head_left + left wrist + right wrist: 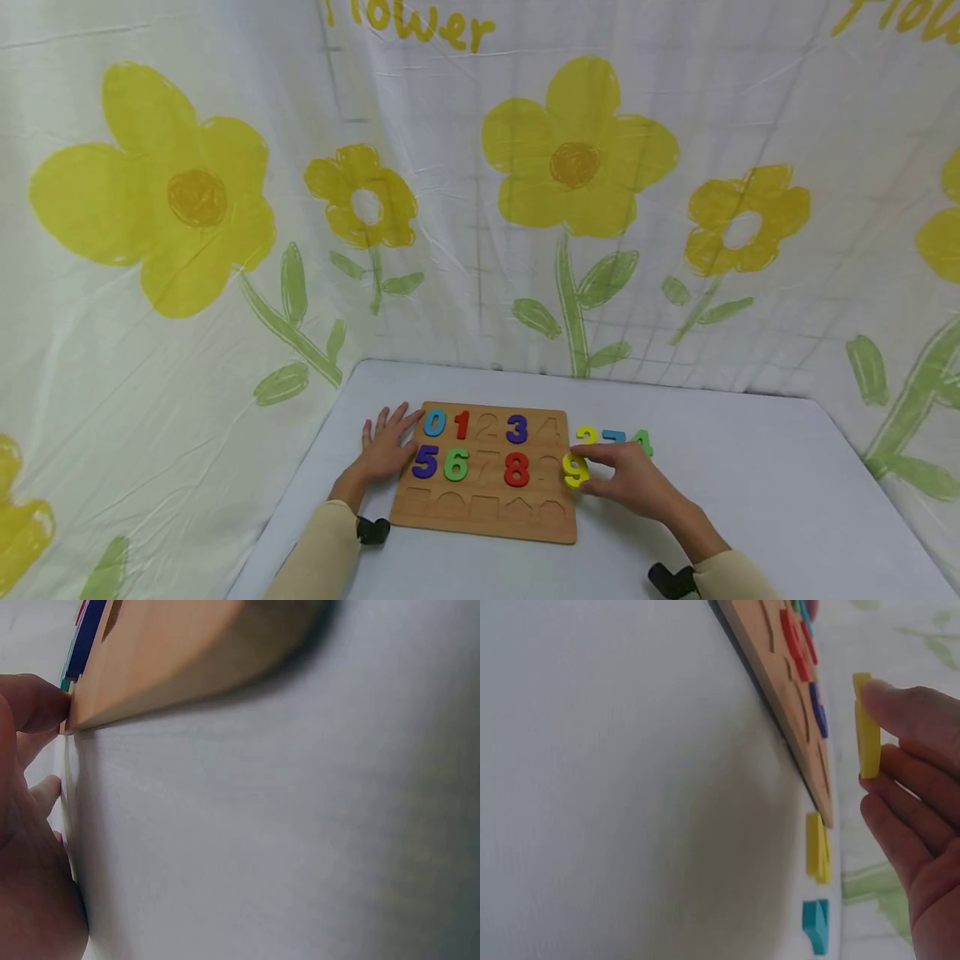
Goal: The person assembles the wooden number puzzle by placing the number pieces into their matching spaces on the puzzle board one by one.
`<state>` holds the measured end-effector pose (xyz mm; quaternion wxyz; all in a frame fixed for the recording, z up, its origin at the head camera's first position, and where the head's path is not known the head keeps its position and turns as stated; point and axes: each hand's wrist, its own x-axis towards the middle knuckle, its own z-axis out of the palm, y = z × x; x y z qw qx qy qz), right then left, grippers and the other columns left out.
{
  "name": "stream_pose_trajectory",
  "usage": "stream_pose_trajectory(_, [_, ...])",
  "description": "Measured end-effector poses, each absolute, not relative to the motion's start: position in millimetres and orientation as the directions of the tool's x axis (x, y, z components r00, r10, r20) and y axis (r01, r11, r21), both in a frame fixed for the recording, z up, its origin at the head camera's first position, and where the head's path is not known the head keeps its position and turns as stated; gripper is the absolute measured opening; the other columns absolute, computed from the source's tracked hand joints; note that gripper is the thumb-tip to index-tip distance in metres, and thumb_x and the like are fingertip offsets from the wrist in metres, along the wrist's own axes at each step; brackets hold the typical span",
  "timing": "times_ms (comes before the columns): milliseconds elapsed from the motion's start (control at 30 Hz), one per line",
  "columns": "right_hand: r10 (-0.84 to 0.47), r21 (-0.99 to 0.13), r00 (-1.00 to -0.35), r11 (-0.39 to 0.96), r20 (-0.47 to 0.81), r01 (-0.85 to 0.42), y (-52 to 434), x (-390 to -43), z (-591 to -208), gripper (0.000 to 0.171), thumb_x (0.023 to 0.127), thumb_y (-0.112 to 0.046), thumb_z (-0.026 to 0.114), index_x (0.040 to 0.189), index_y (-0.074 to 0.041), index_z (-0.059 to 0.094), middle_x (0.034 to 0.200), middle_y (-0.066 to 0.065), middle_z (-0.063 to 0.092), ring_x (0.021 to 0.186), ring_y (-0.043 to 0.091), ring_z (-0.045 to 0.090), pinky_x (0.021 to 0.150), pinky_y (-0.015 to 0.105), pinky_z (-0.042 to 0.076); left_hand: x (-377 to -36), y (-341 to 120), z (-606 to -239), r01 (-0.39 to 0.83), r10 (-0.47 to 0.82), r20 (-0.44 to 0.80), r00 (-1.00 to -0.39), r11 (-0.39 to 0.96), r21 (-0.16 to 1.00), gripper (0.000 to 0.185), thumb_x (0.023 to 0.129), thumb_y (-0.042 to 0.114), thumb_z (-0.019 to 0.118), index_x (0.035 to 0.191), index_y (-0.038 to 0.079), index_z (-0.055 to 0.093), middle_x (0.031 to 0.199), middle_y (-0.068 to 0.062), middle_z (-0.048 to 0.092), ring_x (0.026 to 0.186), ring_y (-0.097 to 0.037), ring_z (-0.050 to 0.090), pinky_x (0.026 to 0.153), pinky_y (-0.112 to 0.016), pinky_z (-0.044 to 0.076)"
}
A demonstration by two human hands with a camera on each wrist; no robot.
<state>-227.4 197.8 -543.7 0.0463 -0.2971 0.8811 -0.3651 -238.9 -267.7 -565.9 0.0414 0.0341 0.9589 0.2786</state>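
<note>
Here, the scene line by line.

Right hand: the right hand (633,482) pinches a yellow 9 (574,469) between thumb and fingertips, lifted off the worktop (750,500); the right wrist view shows the piece edge-on, thin and upright in the fingers (900,712).

Yellow 9: it hangs just beside the right edge of the wooden puzzle board (487,517), level with the board's middle row.

Key relation: the empty 9 recess (548,467) lies directly to the left of the held piece, just right of the red 8 (516,468). The piece's long axis runs toward and away from the person, as the recess does. The right hand is far nearer to it than the left.

Left hand: the left hand (386,450) lies flat with fingers spread and relaxed, holding nothing, its fingertips against the board's left edge; the left wrist view shows a finger (34,701) touching that edge.

Board: seated pieces read 0, 1, 3 along the top row and 5, 6, 8 along the middle row; recesses for 2, 4, 7 and 9 are bare, and the bottom row of shape recesses is bare too.

Loose pieces: a yellow 2 (587,435), a blue 7 (613,438) and a green 4 (642,442) lie on the worktop just right of the board, behind the right hand.

Writing: the flowered backdrop (225,250) carries yellow lettering at the top, partly cut off, reading "lower".
</note>
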Motion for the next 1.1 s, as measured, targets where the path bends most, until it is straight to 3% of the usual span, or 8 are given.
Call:
stream_pose_trajectory(400, [-0.555, -0.699, -0.825, 0.548, 0.108, -0.46, 168.7, -234.8, -558.7, 0.054, 0.089, -0.018, 0.092, 0.139, -0.007, 0.075, 0.139, 0.007, 0.077, 0.131, 0.034, 0.073, 0.107, 0.051, 0.06, -240.1, -268.8, -568.1, 0.043, 0.09, -0.057, -0.994, 0.83, 0.556, 0.062, 0.105, 0.018, 0.059, 0.166, 0.014, 0.048, 0.18, -0.025, 0.025, 0.167, -0.057, 0.004, 0.128, -0.078, -0.007])
stream_pose_trajectory(1100, [-0.587, -0.559, -0.803, 0.633, 0.104, -0.536, 150.7, -239.7, -564.9, 0.054, 0.09, -0.023, 0.092, 0.139, -0.01, 0.075, 0.137, 0.004, 0.079, 0.129, 0.028, 0.074, 0.107, 0.051, 0.06, -238.4, -266.8, -565.5, 0.044, 0.086, -0.048, -0.995, 0.826, 0.561, 0.062, 0.105, 0.016, 0.059, 0.166, 0.012, 0.048, 0.18, -0.025, 0.025, 0.167, -0.057, 0.004, 0.128, -0.078, -0.008])
